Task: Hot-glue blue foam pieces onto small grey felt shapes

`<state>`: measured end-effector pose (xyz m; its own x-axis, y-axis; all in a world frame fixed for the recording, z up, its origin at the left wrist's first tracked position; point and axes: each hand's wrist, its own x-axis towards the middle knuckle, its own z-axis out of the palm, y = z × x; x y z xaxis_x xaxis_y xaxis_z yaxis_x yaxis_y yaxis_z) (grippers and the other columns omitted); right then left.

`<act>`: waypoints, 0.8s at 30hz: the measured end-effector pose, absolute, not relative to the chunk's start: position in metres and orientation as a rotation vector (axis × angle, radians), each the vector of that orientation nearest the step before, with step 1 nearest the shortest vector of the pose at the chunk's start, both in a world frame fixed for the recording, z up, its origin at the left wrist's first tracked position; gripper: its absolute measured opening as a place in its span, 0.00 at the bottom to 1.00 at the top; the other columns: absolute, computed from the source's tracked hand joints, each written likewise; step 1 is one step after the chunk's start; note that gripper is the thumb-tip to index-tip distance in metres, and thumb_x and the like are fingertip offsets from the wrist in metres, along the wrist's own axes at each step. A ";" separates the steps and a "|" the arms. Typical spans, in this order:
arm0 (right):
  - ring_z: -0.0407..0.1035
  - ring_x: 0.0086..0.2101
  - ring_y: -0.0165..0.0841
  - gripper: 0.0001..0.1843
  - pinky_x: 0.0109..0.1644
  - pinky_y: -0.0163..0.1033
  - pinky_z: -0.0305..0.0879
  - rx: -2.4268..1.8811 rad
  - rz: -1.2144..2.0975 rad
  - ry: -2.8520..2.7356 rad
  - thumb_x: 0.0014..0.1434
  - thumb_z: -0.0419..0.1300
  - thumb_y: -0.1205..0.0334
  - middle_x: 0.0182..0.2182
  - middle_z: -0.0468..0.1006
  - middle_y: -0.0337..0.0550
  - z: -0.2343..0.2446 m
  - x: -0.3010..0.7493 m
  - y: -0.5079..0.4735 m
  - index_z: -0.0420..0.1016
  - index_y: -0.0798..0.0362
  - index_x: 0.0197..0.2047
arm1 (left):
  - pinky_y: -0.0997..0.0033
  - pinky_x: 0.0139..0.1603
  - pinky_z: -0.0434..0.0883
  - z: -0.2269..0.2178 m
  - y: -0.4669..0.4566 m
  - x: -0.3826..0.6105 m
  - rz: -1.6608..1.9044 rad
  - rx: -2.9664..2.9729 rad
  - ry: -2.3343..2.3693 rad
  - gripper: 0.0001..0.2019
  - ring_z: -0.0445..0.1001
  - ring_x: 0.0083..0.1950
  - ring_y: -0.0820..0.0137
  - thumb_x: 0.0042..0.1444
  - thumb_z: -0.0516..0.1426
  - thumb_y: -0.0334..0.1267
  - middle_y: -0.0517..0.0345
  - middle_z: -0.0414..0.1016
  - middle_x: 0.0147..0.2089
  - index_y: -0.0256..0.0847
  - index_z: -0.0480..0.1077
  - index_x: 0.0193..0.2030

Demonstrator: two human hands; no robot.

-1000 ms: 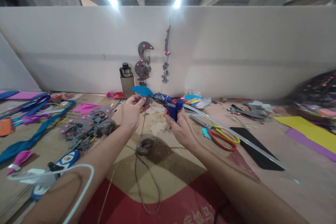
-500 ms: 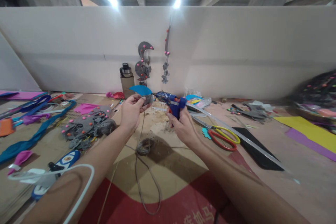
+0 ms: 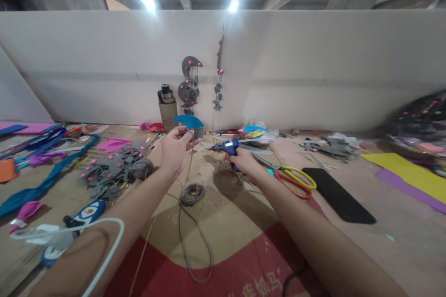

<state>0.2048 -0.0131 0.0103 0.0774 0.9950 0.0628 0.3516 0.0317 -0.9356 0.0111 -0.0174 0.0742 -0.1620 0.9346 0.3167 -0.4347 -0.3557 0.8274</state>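
My left hand (image 3: 176, 146) pinches a curved blue piece (image 3: 191, 121) of felt or card, raised over the work surface. A grey part (image 3: 198, 132) sits against its lower edge, partly behind my fingers. Thin grey cord (image 3: 192, 193) hangs from there to a loose coil on the cardboard. My right hand (image 3: 244, 161) is wrapped round the handle of a blue glue gun (image 3: 228, 147). Its nozzle points left, below and to the right of the blue piece, apart from it.
Scissors (image 3: 296, 181) with red and yellow handles and a black phone-like slab (image 3: 337, 195) lie at right. Grey felt ornaments (image 3: 111, 162) are heaped at left, near a blue ribbon (image 3: 52, 174). A bottle (image 3: 168, 111) stands by the white panel (image 3: 285, 55), where moon-shaped ornaments (image 3: 190, 86) hang.
My right hand has lowered the glue gun, its nozzle leaving the blue piece. The long clear stick behind the gun no longer shows. My left hand has hardly moved.
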 end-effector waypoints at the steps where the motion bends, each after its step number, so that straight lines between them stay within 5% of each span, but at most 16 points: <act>1: 0.68 0.30 0.37 0.07 0.34 0.40 0.63 -1.545 0.864 -1.452 0.43 0.60 0.66 0.22 0.70 0.44 0.008 0.209 -0.012 0.63 0.53 0.22 | 0.61 0.41 0.75 0.073 -0.017 0.012 1.712 1.056 0.716 0.12 0.70 0.33 0.76 0.39 0.64 0.36 0.62 0.68 0.30 0.36 0.67 0.30; 7: 0.62 0.47 0.45 0.06 0.51 0.48 0.56 -1.623 0.336 -1.655 0.48 0.58 0.63 0.39 0.70 0.58 0.029 0.207 -0.032 0.64 0.55 0.26 | 0.66 0.38 0.74 0.073 -0.020 0.014 1.740 1.245 0.819 0.10 0.69 0.31 0.75 0.41 0.62 0.38 0.63 0.67 0.29 0.38 0.68 0.30; 9: 0.65 0.43 0.39 0.05 0.49 0.47 0.59 -1.409 0.353 -1.683 0.53 0.54 0.61 0.38 0.70 0.52 0.044 0.190 -0.042 0.63 0.54 0.31 | 0.69 0.38 0.72 0.074 -0.024 0.013 1.748 1.410 0.912 0.07 0.69 0.31 0.75 0.44 0.61 0.38 0.62 0.68 0.28 0.38 0.69 0.29; 13: 0.68 0.40 0.30 0.16 0.46 0.41 0.64 -0.875 0.940 -1.396 0.50 0.58 0.57 0.39 0.71 0.43 0.067 0.146 -0.052 0.56 0.51 0.39 | 0.74 0.37 0.68 0.078 -0.032 0.010 1.793 1.754 1.117 0.02 0.68 0.30 0.74 0.46 0.58 0.34 0.61 0.70 0.28 0.40 0.72 0.29; 17: 0.64 0.25 0.25 0.20 0.33 0.38 0.67 -0.767 1.249 -1.209 0.48 0.60 0.57 0.28 0.67 0.32 0.074 0.124 -0.055 0.53 0.48 0.40 | 0.76 0.37 0.66 0.083 -0.035 0.009 1.816 1.734 1.111 0.03 0.68 0.31 0.73 0.43 0.59 0.32 0.60 0.71 0.28 0.41 0.73 0.27; 20: 0.59 0.23 0.24 0.12 0.26 0.32 0.61 -0.833 1.095 -1.277 0.50 0.57 0.56 0.26 0.64 0.32 0.074 0.128 -0.054 0.59 0.50 0.36 | 0.74 0.37 0.69 0.083 -0.031 0.011 1.735 1.567 1.043 0.04 0.69 0.31 0.73 0.43 0.61 0.35 0.60 0.71 0.28 0.39 0.73 0.27; 24: 0.59 0.27 0.26 0.07 0.30 0.33 0.58 -0.931 0.738 -1.407 0.53 0.54 0.58 0.27 0.66 0.35 0.074 0.142 -0.053 0.65 0.52 0.31 | 0.66 0.38 0.74 0.079 -0.026 0.015 1.574 1.316 0.846 0.09 0.71 0.33 0.72 0.41 0.63 0.38 0.60 0.70 0.29 0.37 0.70 0.28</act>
